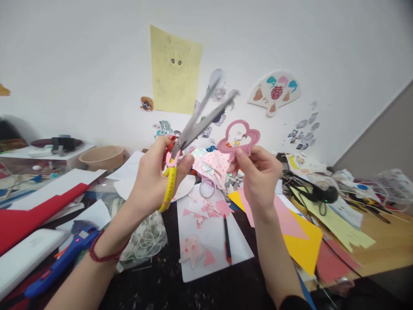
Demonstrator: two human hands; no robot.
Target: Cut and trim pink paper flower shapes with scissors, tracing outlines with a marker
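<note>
My left hand (158, 176) grips a pair of scissors (193, 129) by the handles, one of which is wrapped in yellow. Their blades are spread and point up and to the right, slightly blurred. Between thumb and fingers, my right hand (258, 176) pinches a pink scalloped frame cutout (253, 137) with an opening in its middle. The blades stay apart from the cutout, up and to its left. Under both hands lies a white sheet (206, 267) with pink paper scraps (209, 257), a pink star-like piece (191, 249) and a black-and-red pen (227, 241).
A blue glue gun (64, 258), a white box (32, 254) and red paper (38, 215) are at left. A bag of white cords (146, 237) sits near the left wrist. Yellow paper (303, 241) and a black device (316, 191) lie at right. Behind stands the wall (97, 56).
</note>
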